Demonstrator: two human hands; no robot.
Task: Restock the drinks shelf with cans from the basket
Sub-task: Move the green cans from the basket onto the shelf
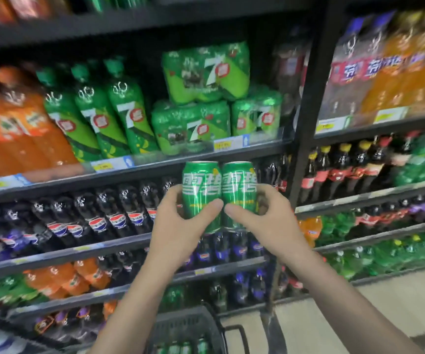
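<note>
Hands [180, 221] [265, 215] gripping two green cans [200, 190] [238, 190], 7 Up packs [206, 70] above

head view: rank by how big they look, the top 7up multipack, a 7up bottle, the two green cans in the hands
1. top 7up multipack
2. 7up bottle, looking slightly smaller
3. left-hand can and right-hand can, alike in size; they are nearer the camera, so their true size is smaller than it looks.

Held green cans [220, 192]: "雪碧". Green bottles [96, 113], shrink packs [206, 72]: "7". Dark bottles [99, 218]: Pepsi logo.
</note>
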